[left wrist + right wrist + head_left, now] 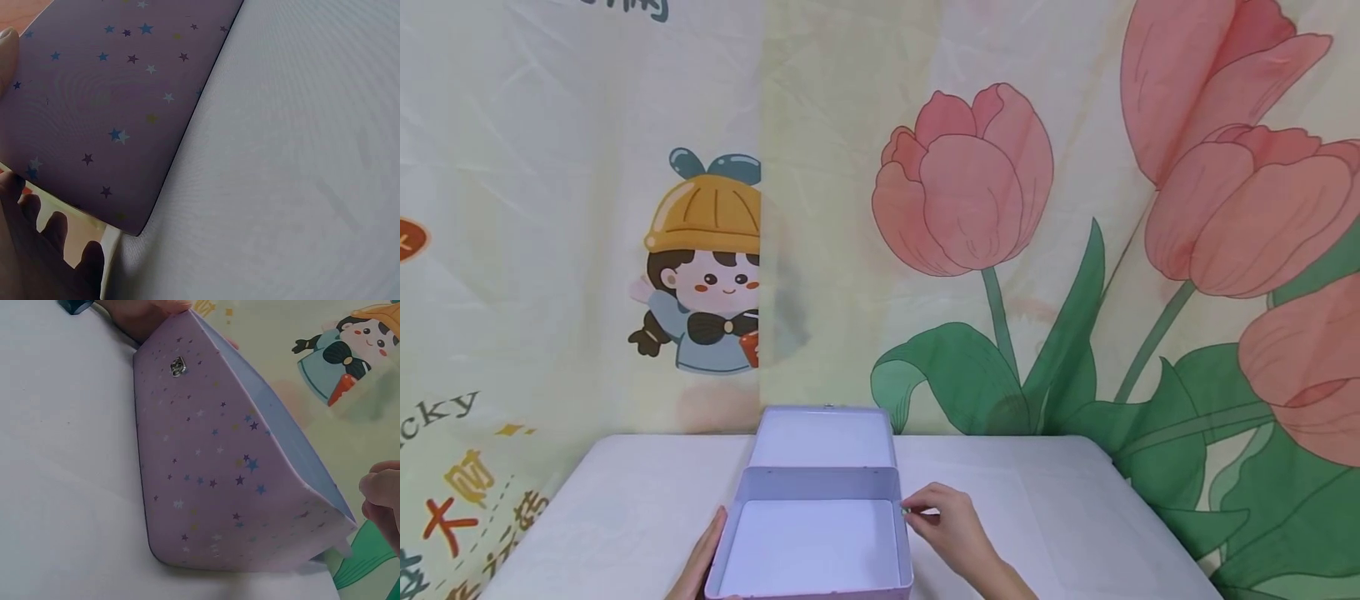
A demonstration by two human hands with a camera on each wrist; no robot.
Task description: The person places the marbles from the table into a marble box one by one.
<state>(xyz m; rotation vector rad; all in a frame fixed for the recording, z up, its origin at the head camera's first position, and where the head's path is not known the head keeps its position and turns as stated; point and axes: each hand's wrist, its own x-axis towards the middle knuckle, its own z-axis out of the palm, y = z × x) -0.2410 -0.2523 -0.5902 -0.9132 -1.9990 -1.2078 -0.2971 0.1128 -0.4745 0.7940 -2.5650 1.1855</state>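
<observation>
A lilac tin box (808,593) stands on the white-covered table, its hinged lid (822,437) raised and leaning back. Small coloured stars dot its outer walls, and a metal clasp (178,366) sits on the front wall. My left hand (698,560) grips the box at its near left corner, with the thumb (7,59) on one wall and the fingers on another. Beside the right rim, my right hand (951,525) pinches a tiny green piece (906,511) between thumb and fingertips. Most of that piece is hidden, so its kind is unclear.
The white tablecloth (1037,500) spreads on both sides of the box. Behind the table hangs a cloth backdrop with pink tulips (973,192) and a cartoon child (707,275). A dark band (76,305) circles the left wrist.
</observation>
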